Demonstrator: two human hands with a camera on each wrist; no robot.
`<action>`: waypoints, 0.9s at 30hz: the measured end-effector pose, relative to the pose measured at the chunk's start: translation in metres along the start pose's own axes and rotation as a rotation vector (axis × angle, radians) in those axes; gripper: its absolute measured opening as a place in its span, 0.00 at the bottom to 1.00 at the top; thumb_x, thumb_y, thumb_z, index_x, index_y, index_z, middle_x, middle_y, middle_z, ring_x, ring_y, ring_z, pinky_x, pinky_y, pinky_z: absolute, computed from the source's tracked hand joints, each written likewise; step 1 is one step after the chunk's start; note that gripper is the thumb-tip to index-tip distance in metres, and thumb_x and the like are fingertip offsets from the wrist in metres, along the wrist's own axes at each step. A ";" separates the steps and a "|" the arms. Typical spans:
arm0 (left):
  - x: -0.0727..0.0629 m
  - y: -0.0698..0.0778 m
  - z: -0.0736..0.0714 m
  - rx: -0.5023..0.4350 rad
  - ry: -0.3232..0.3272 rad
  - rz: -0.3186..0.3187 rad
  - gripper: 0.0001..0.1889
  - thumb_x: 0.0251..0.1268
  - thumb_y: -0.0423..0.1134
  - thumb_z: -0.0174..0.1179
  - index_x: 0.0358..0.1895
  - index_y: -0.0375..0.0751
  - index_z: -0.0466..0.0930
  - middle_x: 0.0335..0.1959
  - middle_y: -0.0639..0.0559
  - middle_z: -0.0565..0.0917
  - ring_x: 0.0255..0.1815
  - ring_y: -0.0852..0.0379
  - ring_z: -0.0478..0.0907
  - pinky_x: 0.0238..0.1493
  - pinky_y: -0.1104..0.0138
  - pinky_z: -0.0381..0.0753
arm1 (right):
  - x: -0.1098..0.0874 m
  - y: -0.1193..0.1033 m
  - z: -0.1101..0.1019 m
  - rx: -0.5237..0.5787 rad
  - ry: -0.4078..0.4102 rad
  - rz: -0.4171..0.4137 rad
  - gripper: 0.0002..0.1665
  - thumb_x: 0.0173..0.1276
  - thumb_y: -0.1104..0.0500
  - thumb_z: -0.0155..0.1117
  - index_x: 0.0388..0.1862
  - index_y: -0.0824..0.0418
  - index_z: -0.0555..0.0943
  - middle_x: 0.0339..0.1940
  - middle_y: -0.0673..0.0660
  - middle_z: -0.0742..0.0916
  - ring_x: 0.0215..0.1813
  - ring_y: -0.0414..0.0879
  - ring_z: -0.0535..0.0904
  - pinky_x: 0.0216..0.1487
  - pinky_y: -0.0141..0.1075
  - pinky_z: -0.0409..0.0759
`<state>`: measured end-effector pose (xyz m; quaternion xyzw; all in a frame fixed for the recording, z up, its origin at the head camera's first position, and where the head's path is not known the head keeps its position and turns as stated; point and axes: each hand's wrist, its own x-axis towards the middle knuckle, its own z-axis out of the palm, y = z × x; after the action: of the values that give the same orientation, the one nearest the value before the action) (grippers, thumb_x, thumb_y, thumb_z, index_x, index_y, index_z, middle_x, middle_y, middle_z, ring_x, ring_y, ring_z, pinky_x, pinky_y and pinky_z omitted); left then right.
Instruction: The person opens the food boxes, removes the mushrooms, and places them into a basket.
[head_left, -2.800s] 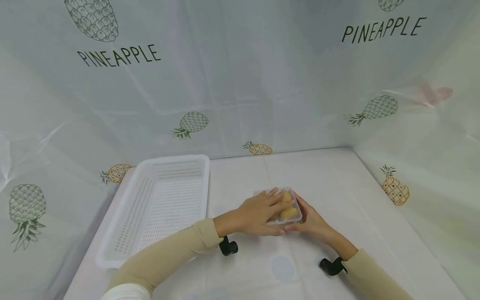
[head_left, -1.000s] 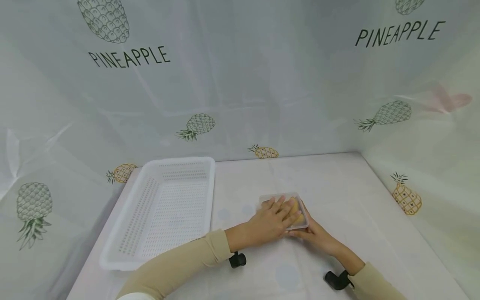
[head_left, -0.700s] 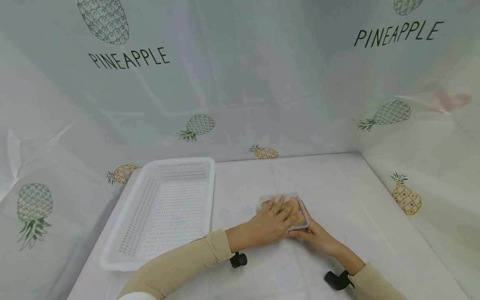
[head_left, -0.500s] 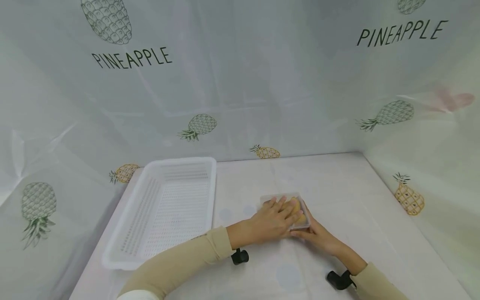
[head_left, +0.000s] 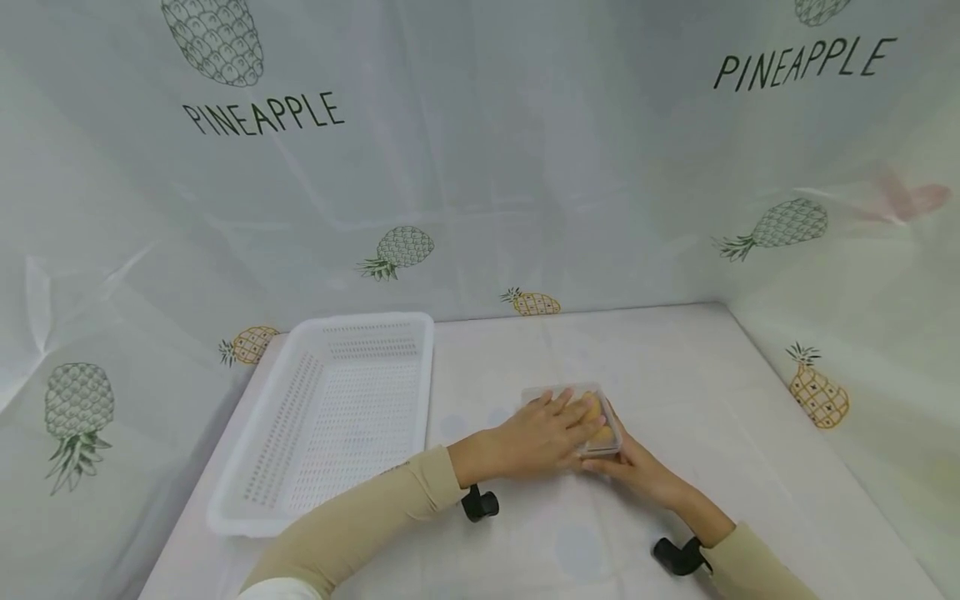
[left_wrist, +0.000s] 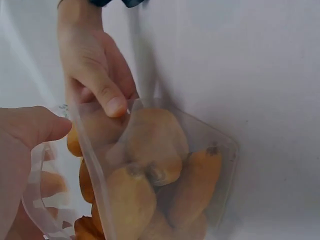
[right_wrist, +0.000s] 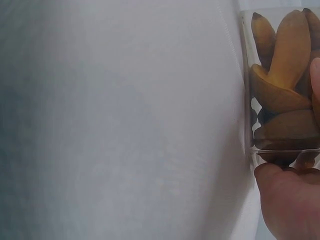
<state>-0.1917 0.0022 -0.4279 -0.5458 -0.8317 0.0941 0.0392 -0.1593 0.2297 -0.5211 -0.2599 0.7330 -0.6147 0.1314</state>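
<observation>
A small clear plastic box (head_left: 608, 447) of orange-yellow oval fruits (left_wrist: 157, 140) with dark tips sits right of the table's middle. Over its top lies my left hand (head_left: 538, 435), fingers fairly straight and spread, pointing right and away. In the left wrist view, a curved edge of clear plastic (left_wrist: 37, 192) shows between the left hand and the fruits, and the left thumb reaches the box's edge. My right hand (head_left: 643, 475) grips the box's right end, thumb along the front and fingers around the far corner. The right wrist view shows that hand (right_wrist: 292, 202) right against the box.
A white perforated basket (head_left: 426, 392) stands on the left of the white-covered table (head_left: 637, 350), with the left forearm (head_left: 367, 512) across its near corner. Pineapple-print sheeting (head_left: 465, 150) hangs at the back and sides.
Since the oldest frame the left thumb, stretched along the box's front then, has drawn in. The box is slightly nearer to me. The right hand keeps its grip; the last half second shows hardly any motion.
</observation>
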 end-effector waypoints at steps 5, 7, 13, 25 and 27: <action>0.000 -0.009 -0.008 -0.221 -0.079 -0.029 0.31 0.81 0.54 0.43 0.80 0.50 0.52 0.80 0.45 0.52 0.78 0.40 0.50 0.76 0.53 0.54 | -0.002 -0.001 -0.001 -0.009 0.012 0.045 0.59 0.74 0.64 0.60 0.80 0.58 0.25 0.76 0.74 0.60 0.64 0.39 0.75 0.61 0.26 0.72; 0.000 -0.014 -0.010 -0.289 -0.091 -0.027 0.31 0.81 0.53 0.43 0.80 0.50 0.52 0.80 0.47 0.52 0.78 0.41 0.49 0.77 0.53 0.51 | -0.002 -0.001 -0.001 -0.023 0.019 0.066 0.58 0.74 0.63 0.61 0.81 0.59 0.27 0.77 0.73 0.58 0.64 0.38 0.74 0.60 0.27 0.73; 0.000 -0.029 -0.019 -0.515 -0.088 0.001 0.29 0.81 0.51 0.46 0.79 0.48 0.56 0.79 0.48 0.55 0.78 0.42 0.50 0.76 0.56 0.52 | -0.003 -0.004 -0.001 -0.061 0.052 0.137 0.55 0.73 0.61 0.63 0.83 0.54 0.35 0.70 0.65 0.65 0.44 0.42 0.74 0.38 0.32 0.75; 0.003 -0.062 -0.023 -0.923 -0.071 0.005 0.30 0.79 0.55 0.47 0.78 0.50 0.61 0.76 0.57 0.62 0.74 0.62 0.60 0.72 0.64 0.61 | 0.000 -0.009 0.002 -0.110 0.103 0.214 0.62 0.72 0.54 0.66 0.81 0.51 0.27 0.82 0.61 0.37 0.80 0.61 0.35 0.73 0.62 0.45; 0.005 -0.067 -0.022 -0.994 -0.057 -0.002 0.29 0.78 0.54 0.49 0.77 0.50 0.62 0.75 0.57 0.64 0.72 0.63 0.62 0.71 0.65 0.63 | 0.000 -0.009 0.002 -0.120 0.110 0.225 0.63 0.72 0.54 0.66 0.81 0.52 0.27 0.81 0.62 0.36 0.79 0.62 0.36 0.73 0.62 0.51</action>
<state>-0.2501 -0.0166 -0.3928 -0.4949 -0.7772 -0.2988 -0.2485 -0.1561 0.2271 -0.5131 -0.1496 0.7992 -0.5643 0.1432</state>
